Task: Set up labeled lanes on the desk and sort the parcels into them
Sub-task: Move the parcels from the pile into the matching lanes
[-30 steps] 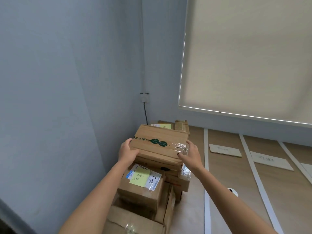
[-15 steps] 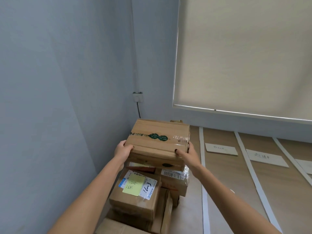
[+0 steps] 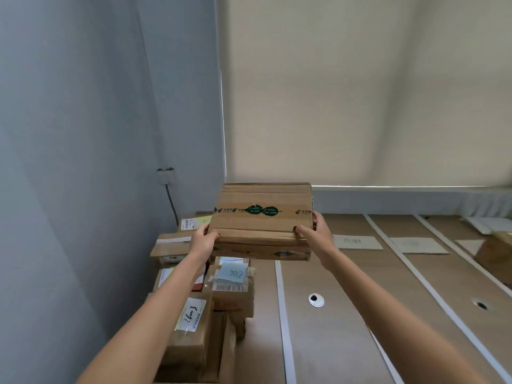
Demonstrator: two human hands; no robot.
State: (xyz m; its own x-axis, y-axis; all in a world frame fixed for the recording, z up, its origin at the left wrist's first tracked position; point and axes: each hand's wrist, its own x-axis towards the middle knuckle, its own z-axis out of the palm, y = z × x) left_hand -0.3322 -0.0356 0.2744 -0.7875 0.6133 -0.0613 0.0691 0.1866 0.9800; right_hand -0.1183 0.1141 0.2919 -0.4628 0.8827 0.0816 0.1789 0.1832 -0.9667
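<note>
While left hand [image 3: 203, 241] and right hand [image 3: 314, 235] grip box [image 3: 263, 214] — green leaf logo | label below — "Lane 3" [image 3: 191, 317]

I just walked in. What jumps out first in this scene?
A flat cardboard box with green leaf marks, held up at centre by the left hand and right hand. Below left, a pile of parcels fills the corner; white tape strips divide the desk into lanes on the right.

Left hand [image 3: 201, 241] and right hand [image 3: 314, 234] hold a cardboard box [image 3: 261, 214] above the parcel pile [image 3: 210, 295].
</note>
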